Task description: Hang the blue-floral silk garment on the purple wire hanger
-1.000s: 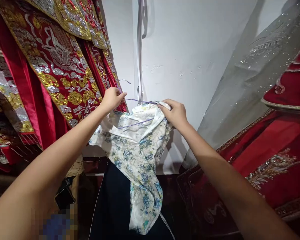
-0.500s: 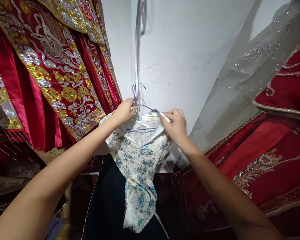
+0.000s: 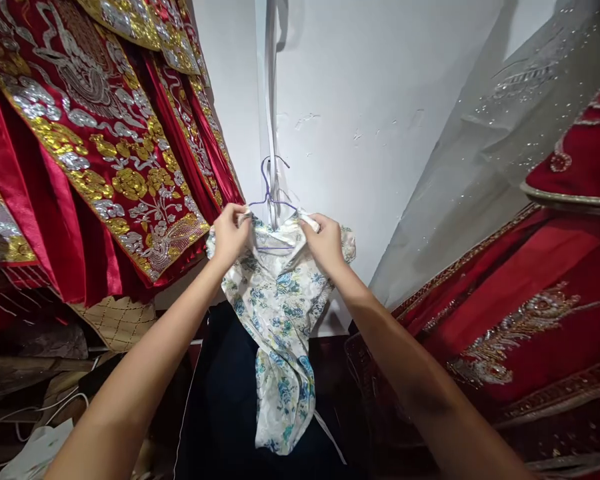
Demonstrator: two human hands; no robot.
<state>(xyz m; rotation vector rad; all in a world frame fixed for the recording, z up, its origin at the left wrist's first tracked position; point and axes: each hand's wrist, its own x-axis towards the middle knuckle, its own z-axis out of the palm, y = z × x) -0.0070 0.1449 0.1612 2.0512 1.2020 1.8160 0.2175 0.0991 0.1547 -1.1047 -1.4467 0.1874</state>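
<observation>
Lengthwise near-vertical, floral garment, neckline up, in the pinching grip of left hand and right hand

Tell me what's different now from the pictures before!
The left hand let go of the purple hanger by its neck, moved outward from it, and now pinches the floral garment at one side of the neckline. The hanger's hook, tipped over at first, now points up. The right hand still grips the neckline's other side, and the red embroidered costume still hangs at the left.
</observation>
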